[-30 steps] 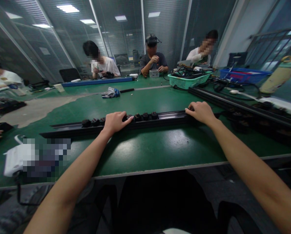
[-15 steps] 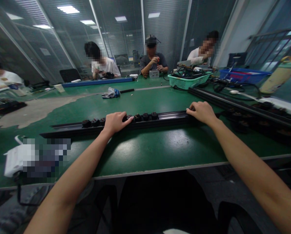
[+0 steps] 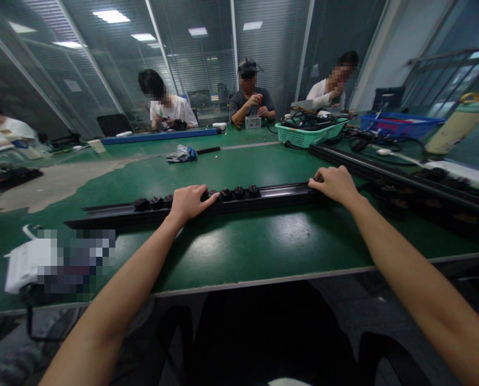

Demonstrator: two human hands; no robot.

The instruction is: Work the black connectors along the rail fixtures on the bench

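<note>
A long black channel rail [image 3: 279, 192] lies across the green table in front of me. Several small round black socket-like modules [image 3: 239, 192] sit in a row in its groove, left of a bare, shiny stretch. Over that row, my left hand [image 3: 189, 203] is closed on the rail, its thumb along the near side by a module; its other fingers are mostly hidden. At the rail's right end, my right hand [image 3: 336, 184] pinches a small dark module [image 3: 319, 178], largely covered by the fingers, so its details do not show.
Another black rail [image 3: 400, 174] runs diagonally at right, near more dark modules [image 3: 396, 198]. Beyond stand a green basket [image 3: 304, 136] of cables and a blue tray [image 3: 400, 126]. A white device [image 3: 26, 265] lies left. Several people sit across the table.
My right hand has shifted very slightly, showing a little more of the dark module at its fingertips. My left hand stays in place on the rail.
</note>
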